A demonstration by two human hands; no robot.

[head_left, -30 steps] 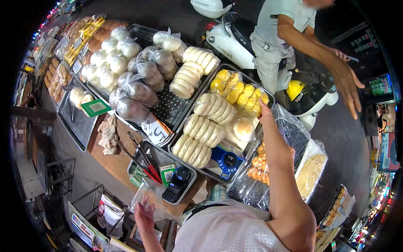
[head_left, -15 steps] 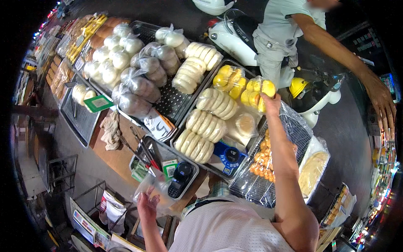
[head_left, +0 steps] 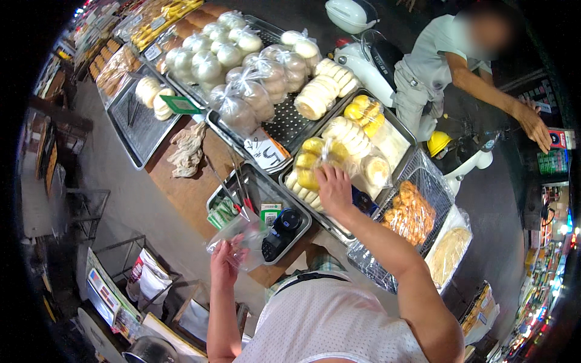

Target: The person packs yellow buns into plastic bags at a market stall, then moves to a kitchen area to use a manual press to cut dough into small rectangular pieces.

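my right hand point(head_left: 333, 189) grasps a yellow bun point(head_left: 307, 178) in the tray point(head_left: 404, 128); my left hand point(head_left: 224, 264) pinches a clear bag point(head_left: 239, 236).

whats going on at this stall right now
A person stands behind a food stall laid out with metal trays of pale and yellow buns. Their right hand reaches into a tray and rests on the yellow buns. Their left hand holds up a clear plastic bag above a small tray with a payment device and red-handled tongs. Across the counter, another person leans beside a white scooter, arm stretched out to the side.
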